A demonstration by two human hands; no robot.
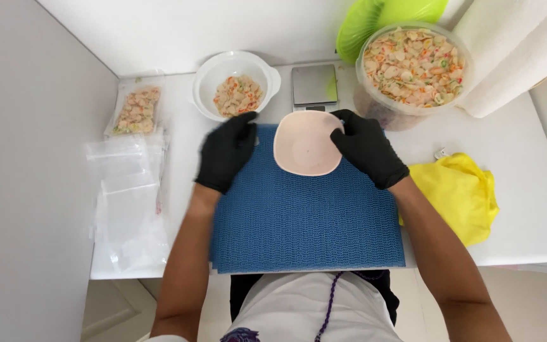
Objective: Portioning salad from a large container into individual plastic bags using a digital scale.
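My right hand (367, 148), in a black glove, grips the right rim of an empty pale pink bowl (305, 144) held over the far end of a blue mat (305, 215). In a matching black glove, my left hand (226, 151) hovers just left of the bowl, fingers loosely curled, holding nothing; it looks blurred. Behind it stands a white bowl (213, 79) partly filled with coloured shell pasta. A large clear tub (413, 66) full of the same pasta sits at the back right, and a small digital scale (314, 85) lies between them.
A filled clear bag of pasta (136, 109) and a stack of empty clear bags (128, 196) lie at the left. A yellow cloth (460, 193) rests at the right. Green plates (375, 19) and a paper towel roll (514, 50) stand at the back. A grey wall (26, 171) borders the left.
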